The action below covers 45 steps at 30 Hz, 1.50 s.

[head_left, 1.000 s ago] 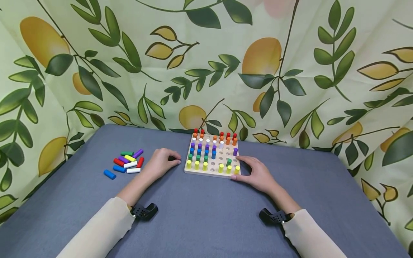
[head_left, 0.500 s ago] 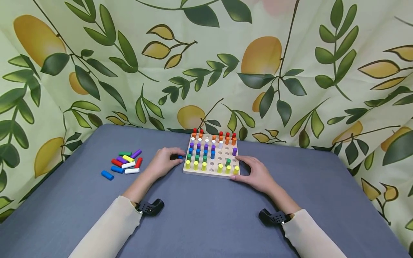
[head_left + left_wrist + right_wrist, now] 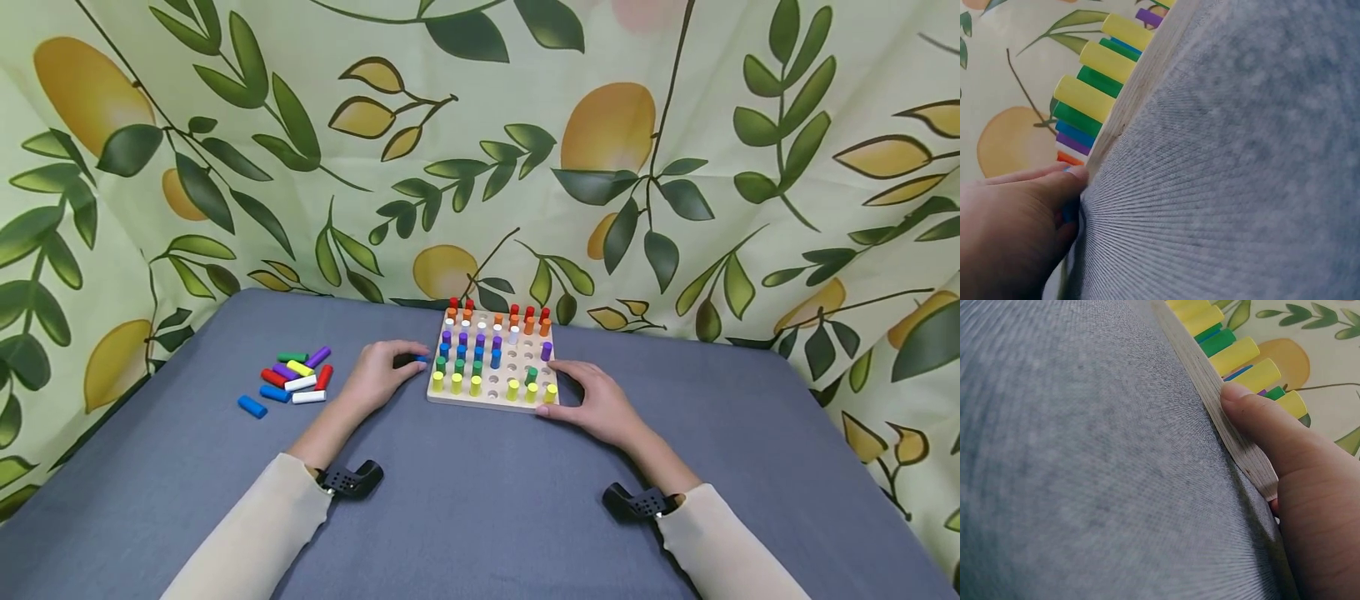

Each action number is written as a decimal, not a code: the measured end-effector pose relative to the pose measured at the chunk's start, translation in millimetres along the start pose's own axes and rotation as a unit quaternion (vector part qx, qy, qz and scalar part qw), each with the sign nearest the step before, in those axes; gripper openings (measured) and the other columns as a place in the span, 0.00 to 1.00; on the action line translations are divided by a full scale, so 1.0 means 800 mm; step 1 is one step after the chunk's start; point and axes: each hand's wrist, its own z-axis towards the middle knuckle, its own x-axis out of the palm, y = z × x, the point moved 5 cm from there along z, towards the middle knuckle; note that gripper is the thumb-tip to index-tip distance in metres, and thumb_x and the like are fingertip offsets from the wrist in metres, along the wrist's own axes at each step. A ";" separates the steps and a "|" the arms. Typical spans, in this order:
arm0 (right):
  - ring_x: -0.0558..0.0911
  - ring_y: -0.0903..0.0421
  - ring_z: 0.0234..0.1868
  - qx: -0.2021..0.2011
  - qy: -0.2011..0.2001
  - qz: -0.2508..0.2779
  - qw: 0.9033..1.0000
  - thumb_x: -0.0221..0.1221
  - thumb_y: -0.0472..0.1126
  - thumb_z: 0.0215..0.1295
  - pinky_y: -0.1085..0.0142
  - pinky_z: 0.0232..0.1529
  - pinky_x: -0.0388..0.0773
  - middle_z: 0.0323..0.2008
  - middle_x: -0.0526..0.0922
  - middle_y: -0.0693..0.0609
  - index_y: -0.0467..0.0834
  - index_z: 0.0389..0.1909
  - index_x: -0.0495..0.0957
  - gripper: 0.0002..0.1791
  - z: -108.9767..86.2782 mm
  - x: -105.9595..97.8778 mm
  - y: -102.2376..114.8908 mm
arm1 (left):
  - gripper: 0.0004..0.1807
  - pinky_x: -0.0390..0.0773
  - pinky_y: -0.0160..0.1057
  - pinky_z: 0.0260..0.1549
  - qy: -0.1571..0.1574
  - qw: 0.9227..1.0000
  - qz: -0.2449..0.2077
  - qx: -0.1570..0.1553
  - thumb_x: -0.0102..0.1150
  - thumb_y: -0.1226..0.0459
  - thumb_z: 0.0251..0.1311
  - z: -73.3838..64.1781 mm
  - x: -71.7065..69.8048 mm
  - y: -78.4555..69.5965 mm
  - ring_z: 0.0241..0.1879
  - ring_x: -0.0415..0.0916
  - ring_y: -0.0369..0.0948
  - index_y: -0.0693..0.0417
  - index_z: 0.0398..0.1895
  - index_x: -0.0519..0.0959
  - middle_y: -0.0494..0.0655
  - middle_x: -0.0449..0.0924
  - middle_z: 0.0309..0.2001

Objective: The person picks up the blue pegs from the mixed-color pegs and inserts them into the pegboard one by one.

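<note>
A wooden pegboard carries rows of coloured pegs: red, orange, white, purple, blue, green and yellow. Some of its holes show bare, mostly right of the middle. At the board's left side my left hand pinches a blue peg between thumb and fingers. The left wrist view shows a bit of that blue peg under the thumb; the rest is hidden. My right hand grips the board's front right corner. In the right wrist view its thumb lies on the wooden edge beside the yellow pegs.
Loose pegs in blue, red, white, yellow, purple and green lie in a pile to the left of my left hand. One blue peg lies a little apart. Grey cloth covers the table, and a leaf-patterned curtain hangs behind.
My left hand has shifted slightly right, closer to the board, and the blue peg in its fingers has come into sight. The right hand keeps its place on the board.
</note>
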 end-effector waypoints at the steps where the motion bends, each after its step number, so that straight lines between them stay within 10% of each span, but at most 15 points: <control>1: 0.71 0.42 0.71 0.000 0.000 -0.001 1.000 0.69 0.70 0.52 0.37 0.69 0.66 0.69 0.76 0.46 0.52 0.70 0.72 0.47 0.000 0.000 0.000 | 0.13 0.79 0.53 0.58 -0.009 1.000 0.000 -0.001 0.66 0.62 0.65 0.000 -0.001 0.000 0.56 0.83 0.51 0.55 0.51 0.87 0.53 0.88 0.52; 13: 0.72 0.43 0.71 -0.001 0.002 -0.001 1.000 0.69 0.70 0.52 0.38 0.70 0.66 0.68 0.77 0.47 0.51 0.69 0.73 0.46 -0.001 -0.001 0.002 | 0.14 0.84 0.50 0.48 -0.097 0.995 -0.016 -0.009 0.64 0.60 0.68 -0.002 -0.010 0.007 0.47 0.86 0.47 0.55 0.52 0.86 0.54 0.89 0.48; 45: 0.72 0.43 0.70 -0.009 -0.003 0.003 1.000 0.70 0.68 0.52 0.39 0.69 0.67 0.67 0.78 0.47 0.51 0.68 0.74 0.45 0.000 -0.002 0.003 | 0.15 0.85 0.49 0.49 -0.102 0.993 -0.046 -0.042 0.65 0.62 0.66 -0.003 -0.012 0.012 0.47 0.87 0.50 0.61 0.52 0.85 0.58 0.88 0.47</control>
